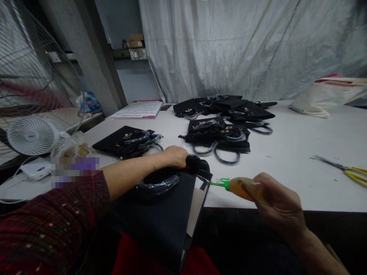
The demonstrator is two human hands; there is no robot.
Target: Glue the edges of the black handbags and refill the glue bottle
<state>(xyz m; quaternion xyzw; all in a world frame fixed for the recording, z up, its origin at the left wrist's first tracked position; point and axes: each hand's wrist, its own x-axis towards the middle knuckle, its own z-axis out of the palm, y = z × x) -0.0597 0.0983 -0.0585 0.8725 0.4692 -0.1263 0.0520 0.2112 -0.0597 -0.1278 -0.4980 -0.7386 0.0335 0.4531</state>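
A black handbag piece lies tilted across my lap and the table's front edge, its plastic-wrapped handle on top. At its far end my left hand is closed on a bunched black flap. My right hand grips a squeeze bottle holding amber liquid. The bottle's green nozzle points left, its tip at the bag's open right edge, where a pale inner panel shows. Whether liquid is coming out cannot be made out.
More black bag pieces with wrapped handles lie on the white table: one at left, stacks in the middle and behind. Yellow-handled scissors rest at right near a cloth bag. A small fan stands left.
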